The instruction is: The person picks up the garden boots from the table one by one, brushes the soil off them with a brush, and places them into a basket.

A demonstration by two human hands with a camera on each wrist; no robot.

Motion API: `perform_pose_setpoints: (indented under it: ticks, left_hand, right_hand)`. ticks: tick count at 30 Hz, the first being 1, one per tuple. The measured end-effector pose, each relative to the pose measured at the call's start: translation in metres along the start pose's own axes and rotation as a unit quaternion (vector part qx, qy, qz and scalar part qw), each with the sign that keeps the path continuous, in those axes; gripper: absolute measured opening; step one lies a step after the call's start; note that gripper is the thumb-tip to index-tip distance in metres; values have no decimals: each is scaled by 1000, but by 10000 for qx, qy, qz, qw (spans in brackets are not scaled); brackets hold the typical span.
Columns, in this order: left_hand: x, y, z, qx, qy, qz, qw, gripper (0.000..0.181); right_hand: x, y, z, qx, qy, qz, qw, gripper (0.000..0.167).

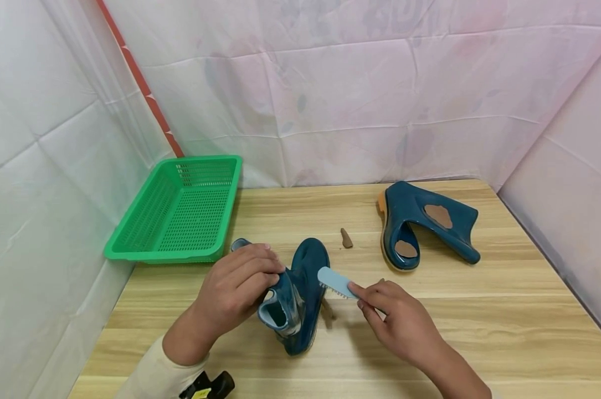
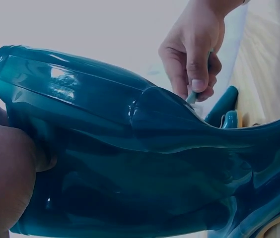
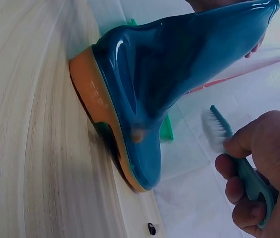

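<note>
A glossy dark-blue rain boot [image 1: 311,266] with an orange sole stands on the table. My left hand [image 1: 240,282] grips the top of its shaft, squeezing the opening out of shape. In my right hand [image 1: 400,321] is a light-blue scrubbing brush [image 1: 335,280], held by its handle with the bristles towards the boot. The right wrist view shows a gap between the brush [image 3: 254,183] and the boot [image 3: 179,54]. There, a small blurred brown lump [image 3: 138,135] appears at the boot's front. The left wrist view shows the boot's shaft [image 2: 100,119] up close.
Another blue boot [image 1: 430,202], with brown patches on it, lies on its side at the back right. A brown lump [image 1: 347,238] sits between the boots, and another brown piece [image 1: 328,309] beside the held boot. A green basket [image 1: 225,221] stands back left, against cloth walls.
</note>
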State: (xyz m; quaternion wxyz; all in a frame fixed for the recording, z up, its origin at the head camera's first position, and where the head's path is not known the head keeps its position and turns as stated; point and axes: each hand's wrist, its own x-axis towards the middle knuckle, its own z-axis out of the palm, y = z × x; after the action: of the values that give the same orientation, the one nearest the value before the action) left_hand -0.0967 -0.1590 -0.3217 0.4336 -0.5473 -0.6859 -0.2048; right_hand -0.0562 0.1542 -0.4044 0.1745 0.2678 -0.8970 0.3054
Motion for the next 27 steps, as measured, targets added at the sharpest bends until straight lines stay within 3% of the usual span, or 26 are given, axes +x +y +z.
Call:
perform_pose_setpoints:
  ticks: [17, 27]
  left_hand:
    - [-1, -1, -3, 60, 19, -8, 10000, 16]
    - [8, -8, -10, 142, -210, -73, 9997, 17]
  right_hand:
    - [-3, 8, -5, -583, 42, 337, 9977, 46]
    - [-7, 14, -7, -580, -107, 650, 9961, 43]
